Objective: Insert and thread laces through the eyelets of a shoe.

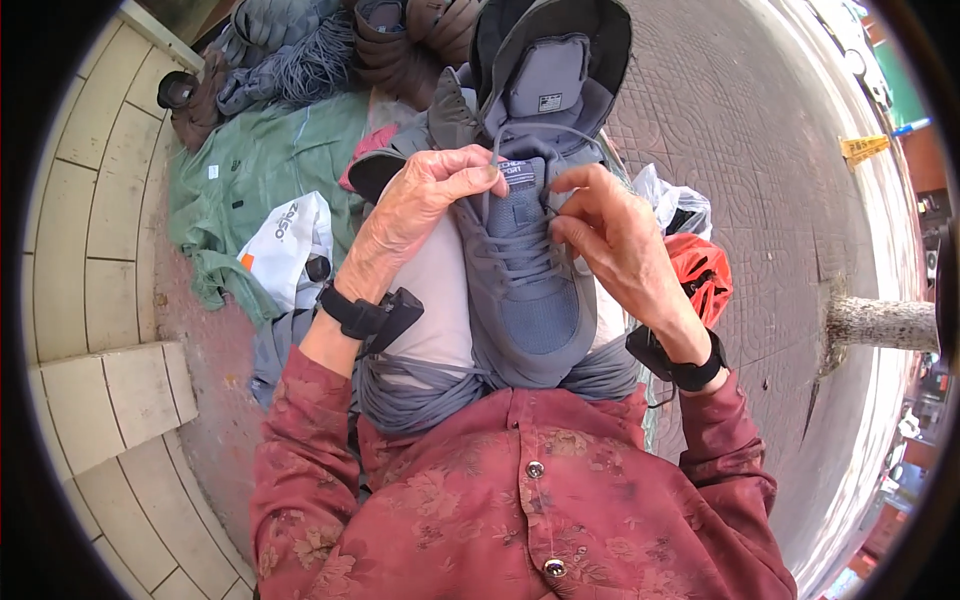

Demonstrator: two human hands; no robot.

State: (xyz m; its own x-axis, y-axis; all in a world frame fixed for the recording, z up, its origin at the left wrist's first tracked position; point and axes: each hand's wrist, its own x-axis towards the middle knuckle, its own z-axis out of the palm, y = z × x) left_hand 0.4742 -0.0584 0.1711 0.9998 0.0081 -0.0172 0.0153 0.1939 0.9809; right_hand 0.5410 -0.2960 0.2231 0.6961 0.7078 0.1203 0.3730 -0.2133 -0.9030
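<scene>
A grey sneaker (545,315) lies across my lap with its toe toward me. Its grey shoelace (545,128) crosses the lower eyelets and arches loosely above the tongue (522,205). My left hand (425,195) is closed, pinching the lace between thumb and forefinger beside the tongue's top. At the right eyelet row, my right hand (610,235) has its fingers curled in around the lace; the exact grip is partly hidden. Bundles of grey laces (420,390) rest on my thighs on either side of the toe.
Beyond the sneaker stands another grey shoe (550,75) with a dark lining. Brown and grey bundles (290,60) lie on a green sack (270,150) at the far left. A white bag (290,245) is on the left, a red bag (697,275) on the right. A tree trunk (880,325) rises from the pavement.
</scene>
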